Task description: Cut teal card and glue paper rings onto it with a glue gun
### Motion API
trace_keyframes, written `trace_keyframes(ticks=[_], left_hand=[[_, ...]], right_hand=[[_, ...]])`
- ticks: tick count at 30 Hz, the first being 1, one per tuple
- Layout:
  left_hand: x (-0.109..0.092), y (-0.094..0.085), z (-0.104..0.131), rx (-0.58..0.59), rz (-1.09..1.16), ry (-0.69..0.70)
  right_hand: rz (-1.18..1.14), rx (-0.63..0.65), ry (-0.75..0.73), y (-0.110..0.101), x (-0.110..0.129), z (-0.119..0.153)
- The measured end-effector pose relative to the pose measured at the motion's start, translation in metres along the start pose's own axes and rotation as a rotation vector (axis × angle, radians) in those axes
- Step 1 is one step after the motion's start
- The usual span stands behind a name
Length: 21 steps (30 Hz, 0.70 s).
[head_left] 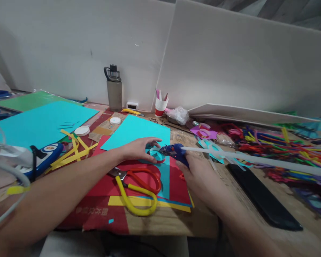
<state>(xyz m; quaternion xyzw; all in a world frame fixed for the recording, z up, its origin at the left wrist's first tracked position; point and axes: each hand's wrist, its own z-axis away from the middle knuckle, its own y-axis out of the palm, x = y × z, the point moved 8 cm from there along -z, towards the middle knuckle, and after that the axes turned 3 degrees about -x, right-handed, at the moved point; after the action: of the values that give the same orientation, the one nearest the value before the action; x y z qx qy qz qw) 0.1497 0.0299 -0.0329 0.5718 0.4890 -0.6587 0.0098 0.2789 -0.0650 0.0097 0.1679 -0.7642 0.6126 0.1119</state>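
Note:
My right hand [194,167] is closed around a blue hot glue gun [176,151], and a long white glue stick [243,157] runs out of its back to the right. The gun's nozzle points left, close to a small ring of blue and red paper [157,155]. Thumb and fingers of my left hand [139,149] hold that ring from its left side. Under both hands lie a turquoise sheet [139,130] and a red sheet [178,178]. Scissors [141,212] with one red and one yellow handle rest on these sheets, nearer me.
Behind stand a grey water bottle [114,92], a paper cup of pens [161,107] and a yellow cutter [131,111]. Yellow paper strips [75,148] and a blue-and-white tool [45,160] lie left. On the right are a black slab [262,196] and colourful pipe cleaners [273,146].

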Motion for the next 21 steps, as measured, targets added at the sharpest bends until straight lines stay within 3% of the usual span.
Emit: trace_keyframes(ticks=[8,12,16,18,21], left_hand=[[-0.006,-0.006,0.003,-0.001,0.030,-0.012],[-0.002,-0.031,0.003,-0.120,-0.017,-0.060],[0.028,-0.078,0.013,-0.373,-0.392,-0.284],[0.049,-0.093,0.019,-0.377,-0.565,-0.449],[0.068,-0.105,0.025,-0.376,-0.653,-0.581]], right_hand=[[0.012,0.019,0.025,0.003,-0.006,-0.001],[0.002,0.022,0.030,0.003,-0.006,-0.001],[-0.018,0.032,0.041,0.004,-0.007,-0.001],[-0.039,0.029,0.037,0.005,-0.007,-0.001],[-0.063,0.027,0.033,0.005,-0.007,-0.001]])
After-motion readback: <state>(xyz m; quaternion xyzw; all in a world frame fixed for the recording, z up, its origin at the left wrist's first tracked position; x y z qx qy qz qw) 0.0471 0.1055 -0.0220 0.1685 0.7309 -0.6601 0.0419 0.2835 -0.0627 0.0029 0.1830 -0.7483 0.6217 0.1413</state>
